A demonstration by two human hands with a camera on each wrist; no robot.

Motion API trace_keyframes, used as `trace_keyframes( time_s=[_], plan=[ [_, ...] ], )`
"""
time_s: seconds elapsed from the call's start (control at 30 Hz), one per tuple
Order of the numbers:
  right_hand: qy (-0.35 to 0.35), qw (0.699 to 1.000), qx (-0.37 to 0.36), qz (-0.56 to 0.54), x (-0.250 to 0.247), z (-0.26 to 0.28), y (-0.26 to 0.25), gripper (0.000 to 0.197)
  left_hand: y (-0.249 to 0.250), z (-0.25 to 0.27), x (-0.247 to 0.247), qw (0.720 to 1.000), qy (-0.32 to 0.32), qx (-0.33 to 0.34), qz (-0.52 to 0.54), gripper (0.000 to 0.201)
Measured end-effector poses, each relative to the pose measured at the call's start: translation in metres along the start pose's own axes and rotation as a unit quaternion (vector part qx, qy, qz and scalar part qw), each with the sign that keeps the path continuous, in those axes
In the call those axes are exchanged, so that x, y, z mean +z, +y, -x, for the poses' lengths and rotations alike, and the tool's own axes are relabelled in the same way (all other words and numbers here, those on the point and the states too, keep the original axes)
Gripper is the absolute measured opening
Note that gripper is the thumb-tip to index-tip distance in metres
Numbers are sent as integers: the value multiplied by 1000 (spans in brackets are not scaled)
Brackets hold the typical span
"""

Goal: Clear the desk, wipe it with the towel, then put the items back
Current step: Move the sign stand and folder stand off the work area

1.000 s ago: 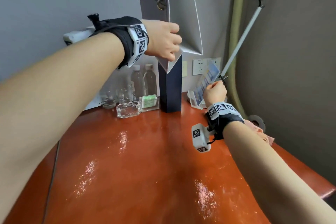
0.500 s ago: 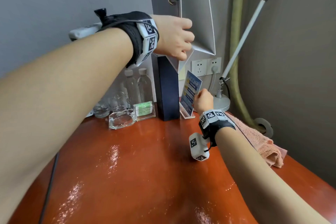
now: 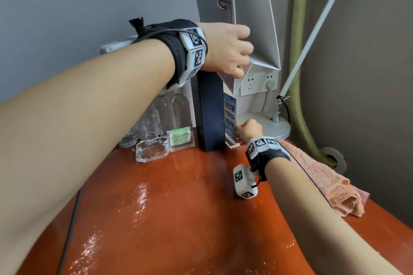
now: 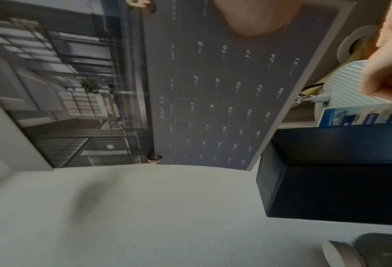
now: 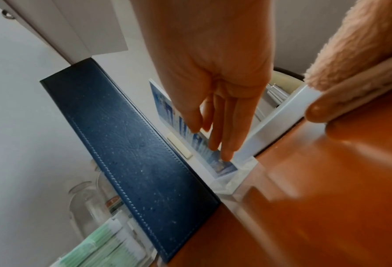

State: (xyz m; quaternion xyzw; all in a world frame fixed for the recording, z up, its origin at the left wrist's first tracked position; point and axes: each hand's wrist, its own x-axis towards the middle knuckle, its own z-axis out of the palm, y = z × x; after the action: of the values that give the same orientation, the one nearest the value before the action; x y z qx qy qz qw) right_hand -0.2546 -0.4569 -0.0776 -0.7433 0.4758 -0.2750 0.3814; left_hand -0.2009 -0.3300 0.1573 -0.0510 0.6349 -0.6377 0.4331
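Where head view looks down, glossy orange desk (image 3: 178,219) meets grey wall (image 3: 67,6); left hand (image 3: 230,51) grips calendar (image 3: 257,29) aloft, right hand (image 3: 249,128) pinches blue sign card (image 3: 230,118), towel (image 3: 324,176) lies at desk's right edge. Left wrist: thumb (image 4: 254,16) pressed on calendar's May page. Right wrist: fingertips (image 5: 226,153) on card face, beside upright navy folder (image 5: 133,153).

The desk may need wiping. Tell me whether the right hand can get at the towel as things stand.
Probably yes. The towel lies uncovered on the desk beside the right forearm. The right hand holds the card, though, so it must let go first.
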Motion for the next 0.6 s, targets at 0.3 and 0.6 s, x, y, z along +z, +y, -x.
trace_keyframes(
  time_s=[0.3,0.6],
  plan=[
    [-20,995,-27,93,0,-4,-17,23,-10,-5,7,1000,1,1,-12,39],
    [-81,996,-10,-46,-49,11,-17,26,-13,-19,3,999,25,-9,-32,34]
  ],
)
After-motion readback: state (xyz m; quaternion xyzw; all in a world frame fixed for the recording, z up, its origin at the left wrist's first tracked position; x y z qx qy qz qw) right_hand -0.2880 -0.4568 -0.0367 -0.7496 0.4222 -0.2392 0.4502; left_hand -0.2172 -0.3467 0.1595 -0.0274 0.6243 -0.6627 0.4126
